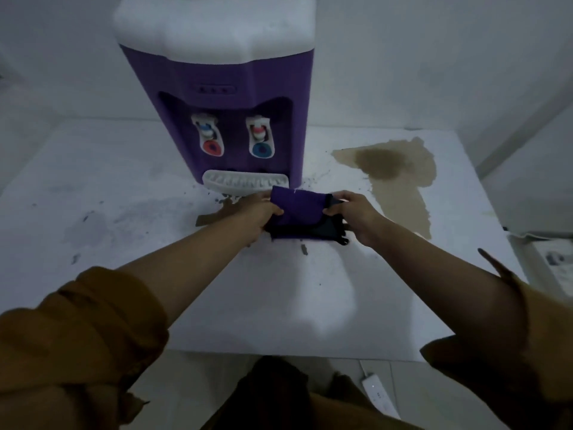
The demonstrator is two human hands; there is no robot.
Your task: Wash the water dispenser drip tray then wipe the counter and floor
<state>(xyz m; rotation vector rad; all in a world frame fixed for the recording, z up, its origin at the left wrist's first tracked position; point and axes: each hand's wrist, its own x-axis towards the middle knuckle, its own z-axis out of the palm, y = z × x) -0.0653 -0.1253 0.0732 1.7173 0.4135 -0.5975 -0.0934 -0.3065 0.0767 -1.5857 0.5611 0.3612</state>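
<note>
A purple and white water dispenser [217, 97] stands at the back of a white counter [279, 299]. Its white slotted drip tray [245, 181] sits at its foot. Just in front of the tray lies a folded purple and dark cloth [297, 215]. My left hand [257, 212] grips the cloth's left edge. The cloth's right edge is pinched by my right hand [356, 215]. A brown spill [393, 169] spreads over the counter to the right of the dispenser. Dark specks and smears dot the counter on the left.
Walls close in behind and on both sides of the counter. A white appliance or box [548, 262] stands at the right edge. Below the counter's front edge, a white power strip [379, 395] lies on the tiled floor.
</note>
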